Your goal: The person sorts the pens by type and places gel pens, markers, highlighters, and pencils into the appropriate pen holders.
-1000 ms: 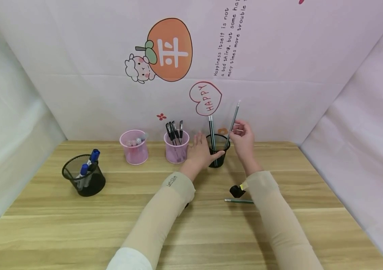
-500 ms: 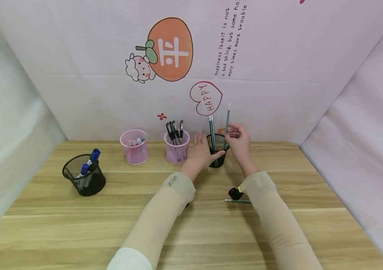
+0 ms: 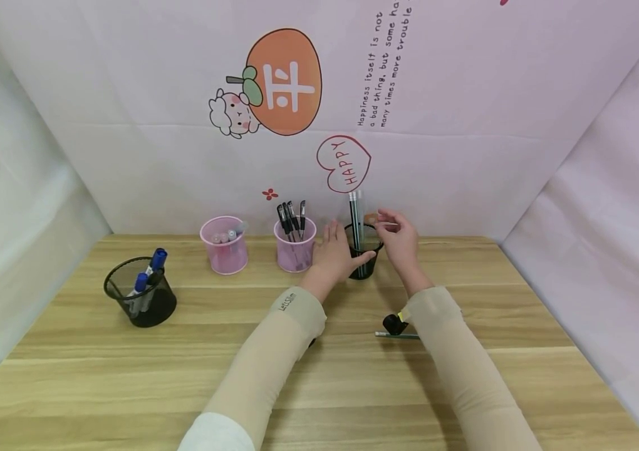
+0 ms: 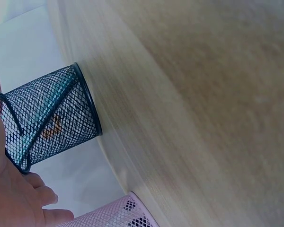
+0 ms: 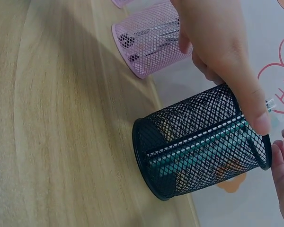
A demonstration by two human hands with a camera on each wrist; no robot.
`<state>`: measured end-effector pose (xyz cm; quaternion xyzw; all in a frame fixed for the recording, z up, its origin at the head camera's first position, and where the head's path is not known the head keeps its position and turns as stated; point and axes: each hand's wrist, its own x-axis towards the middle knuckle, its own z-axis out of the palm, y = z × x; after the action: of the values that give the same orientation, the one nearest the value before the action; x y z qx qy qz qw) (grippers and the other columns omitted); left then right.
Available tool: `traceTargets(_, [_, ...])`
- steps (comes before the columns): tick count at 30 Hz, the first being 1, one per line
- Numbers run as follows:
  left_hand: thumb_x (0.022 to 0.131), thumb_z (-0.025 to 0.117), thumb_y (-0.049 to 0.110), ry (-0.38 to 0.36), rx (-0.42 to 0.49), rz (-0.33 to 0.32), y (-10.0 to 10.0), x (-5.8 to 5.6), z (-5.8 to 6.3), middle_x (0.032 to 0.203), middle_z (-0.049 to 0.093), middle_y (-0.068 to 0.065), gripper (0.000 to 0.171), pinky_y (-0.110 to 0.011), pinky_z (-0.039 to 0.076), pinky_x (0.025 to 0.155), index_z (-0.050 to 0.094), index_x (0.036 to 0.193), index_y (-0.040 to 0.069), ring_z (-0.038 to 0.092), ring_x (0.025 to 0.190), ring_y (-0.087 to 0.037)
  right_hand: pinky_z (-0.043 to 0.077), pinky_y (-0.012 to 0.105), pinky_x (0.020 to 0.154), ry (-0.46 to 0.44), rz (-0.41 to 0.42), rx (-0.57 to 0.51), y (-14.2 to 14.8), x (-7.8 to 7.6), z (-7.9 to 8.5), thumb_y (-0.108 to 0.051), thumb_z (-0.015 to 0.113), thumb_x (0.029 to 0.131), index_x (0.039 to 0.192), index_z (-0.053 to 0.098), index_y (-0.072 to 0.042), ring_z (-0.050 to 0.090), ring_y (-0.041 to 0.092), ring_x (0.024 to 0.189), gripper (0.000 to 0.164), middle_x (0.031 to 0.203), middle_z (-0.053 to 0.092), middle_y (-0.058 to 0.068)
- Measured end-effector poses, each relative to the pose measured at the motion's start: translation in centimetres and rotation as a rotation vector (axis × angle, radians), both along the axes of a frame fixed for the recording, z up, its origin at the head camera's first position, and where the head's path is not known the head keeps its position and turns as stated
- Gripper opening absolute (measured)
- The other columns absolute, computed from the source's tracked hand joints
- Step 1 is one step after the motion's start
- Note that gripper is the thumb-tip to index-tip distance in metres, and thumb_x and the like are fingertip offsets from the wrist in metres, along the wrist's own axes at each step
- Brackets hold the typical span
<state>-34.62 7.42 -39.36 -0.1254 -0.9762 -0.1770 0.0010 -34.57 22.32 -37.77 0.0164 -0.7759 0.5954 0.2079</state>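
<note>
My left hand (image 3: 333,254) steadies a black mesh pen holder (image 3: 363,266), its thumb lying across the near side at the rim. Two dark striped pencils (image 3: 353,213) stand in the holder, and a blurred pencil (image 3: 361,210) leans beside them. Through the mesh in the right wrist view, green pencils (image 5: 194,149) reach down to the base. My right hand (image 3: 400,238) hovers at the right of the rim, fingers bent loosely with nothing seen between them. Below the right forearm, another green pencil (image 3: 395,335) lies on the table, partly covered by the sleeve.
Left of the holder stand a pink mesh cup (image 3: 295,257) with several black pens and another pink cup (image 3: 228,257) with pale-capped pens. Farther left, a black mesh cup (image 3: 153,310) holds blue-capped markers. A small black object (image 3: 394,324) sits near the right sleeve.
The pencil my right hand held has gone from its fingers into the holder and now leans left. The right hand has shifted slightly left and down; the left hand has stayed in place.
</note>
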Motion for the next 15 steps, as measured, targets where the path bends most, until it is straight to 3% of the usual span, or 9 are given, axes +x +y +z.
traceTargets(8, [0.094, 0.045, 0.078, -0.003, 0.011, -0.006, -0.1, 0.0, 0.0, 0.171, 0.007, -0.017, 0.109, -0.054, 0.021, 0.122, 0.012, 0.164, 0.001, 0.009, 0.157, -0.03, 0.05, 0.02, 0.085, -0.032, 0.079, 0.119, 0.3, 0.5, 0.7, -0.005, 0.06, 0.102, 0.13, 0.065, 0.006, 0.063, 0.031, 0.112, 0.031, 0.128, 0.067, 0.021])
traceTargets(11, [0.094, 0.045, 0.078, 0.0, 0.008, -0.004, -0.1, -0.1, 0.0, 0.171, 0.007, -0.017, 0.109, -0.053, 0.021, 0.122, 0.012, 0.164, 0.001, 0.009, 0.157, -0.03, 0.053, 0.027, 0.091, -0.031, 0.126, 0.108, 0.4, 0.6, 1.0, -0.003, 0.057, 0.102, 0.132, 0.063, 0.007, 0.062, 0.034, 0.114, 0.032, 0.131, 0.065, 0.023])
traceTargets(15, [0.094, 0.044, 0.078, 0.006, -0.003, -0.004, -0.1, -0.1, 0.0, 0.171, 0.008, -0.017, 0.109, -0.053, 0.021, 0.122, 0.012, 0.164, 0.001, 0.01, 0.156, -0.03, 0.054, 0.026, 0.092, -0.029, 0.172, 0.084, 0.5, 0.9, 1.6, -0.001, 0.056, 0.102, 0.133, 0.061, 0.009, 0.062, 0.038, 0.117, 0.033, 0.134, 0.062, 0.027])
